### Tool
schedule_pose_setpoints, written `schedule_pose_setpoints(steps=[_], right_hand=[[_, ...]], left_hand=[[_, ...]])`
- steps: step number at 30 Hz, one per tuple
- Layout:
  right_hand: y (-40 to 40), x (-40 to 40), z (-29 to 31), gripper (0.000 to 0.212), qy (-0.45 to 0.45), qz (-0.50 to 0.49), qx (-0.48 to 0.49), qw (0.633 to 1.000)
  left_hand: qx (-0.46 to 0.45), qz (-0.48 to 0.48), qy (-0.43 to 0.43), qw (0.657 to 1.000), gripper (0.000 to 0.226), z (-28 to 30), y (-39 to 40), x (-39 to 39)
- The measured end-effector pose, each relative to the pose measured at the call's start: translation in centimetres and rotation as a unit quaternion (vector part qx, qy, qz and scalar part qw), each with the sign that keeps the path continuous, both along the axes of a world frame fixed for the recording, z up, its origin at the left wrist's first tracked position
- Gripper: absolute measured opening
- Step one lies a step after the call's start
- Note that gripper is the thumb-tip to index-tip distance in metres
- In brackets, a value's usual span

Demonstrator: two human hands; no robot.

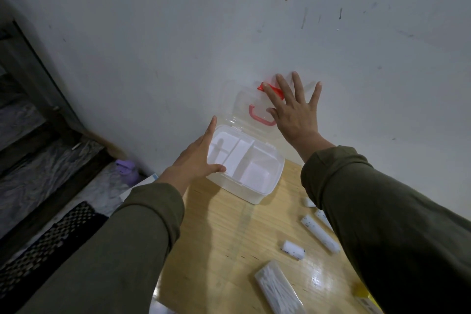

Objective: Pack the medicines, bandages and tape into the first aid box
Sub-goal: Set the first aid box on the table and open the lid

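Note:
The white first aid box (257, 192) stands open at the table's far edge, its divided tray showing. Its clear lid (244, 107), with a red handle and red latch, leans back against the wall. My right hand (293, 112) lies flat on the lid with fingers spread. My left hand (197, 158) rests with straight fingers against the box's left rim. White bandage rolls (293, 250) and tubes (321, 234) lie on the table to the right, partly hidden by my right sleeve. A clear packet of cotton swabs (279, 288) lies nearer me.
The wooden table (224, 234) ends just left of the box. A yellow-edged item (364, 298) peeks out at the lower right. Beyond the left edge, a purple bottle (127, 169) and a patterned mat (51, 237) sit on the floor. The grey wall is right behind the box.

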State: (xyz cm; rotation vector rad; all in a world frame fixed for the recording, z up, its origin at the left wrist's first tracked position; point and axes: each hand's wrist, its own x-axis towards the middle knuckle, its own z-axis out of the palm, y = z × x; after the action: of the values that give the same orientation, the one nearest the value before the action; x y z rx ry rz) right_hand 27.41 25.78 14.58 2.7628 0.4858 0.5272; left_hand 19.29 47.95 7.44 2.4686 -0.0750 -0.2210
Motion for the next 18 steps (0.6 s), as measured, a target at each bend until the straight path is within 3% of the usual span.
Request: schedule_pose_setpoints(steps=[11, 18], right_hand=[[-0.4, -0.1, 0.1, 0.064, 0.01, 0.002, 0.002, 1.0], [-2.2, -1.6, 0.9, 0.059, 0.007, 0.012, 0.06, 0.998]], left_hand=[[0.017, 0.002, -0.014, 1.0, 0.128, -0.5, 0.3, 0.2], [0.062, 0.007, -0.095, 0.994, 0.11, 0.7, -1.2, 0.3]])
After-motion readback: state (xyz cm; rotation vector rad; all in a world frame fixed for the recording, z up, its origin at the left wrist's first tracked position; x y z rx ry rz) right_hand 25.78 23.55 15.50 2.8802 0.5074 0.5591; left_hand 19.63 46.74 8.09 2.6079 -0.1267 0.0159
